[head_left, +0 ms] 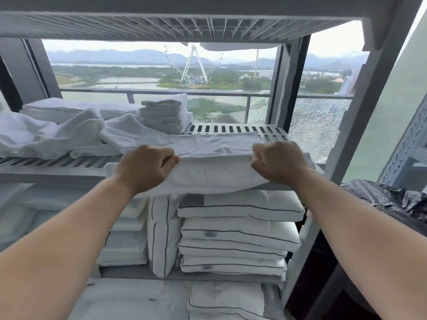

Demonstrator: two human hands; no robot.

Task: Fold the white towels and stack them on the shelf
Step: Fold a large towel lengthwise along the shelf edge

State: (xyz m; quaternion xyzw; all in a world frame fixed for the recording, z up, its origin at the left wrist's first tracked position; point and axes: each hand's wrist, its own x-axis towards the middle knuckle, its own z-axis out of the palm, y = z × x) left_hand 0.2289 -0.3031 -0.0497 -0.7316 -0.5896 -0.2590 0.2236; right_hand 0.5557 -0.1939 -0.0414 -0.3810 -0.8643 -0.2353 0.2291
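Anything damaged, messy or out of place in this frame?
Yes. The glass panel behind the shelf, right side, is covered in fine cracks, as if shattered. On the shelf's left, loose towels lie crumpled beside a folded stack.

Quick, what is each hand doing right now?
Left hand: curled, gripping the near edge of the white terry towel.
Right hand: curled, gripping the same towel's edge.

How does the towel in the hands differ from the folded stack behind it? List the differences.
The held towel lies spread wide over the front edge of the shelf; the folded stack is compact and layered, farther back. The left hand and right hand grip the held towel's near edge; nothing touches the folded stack. The folded stack looks greyer. Both rest on the same slatted shelf.
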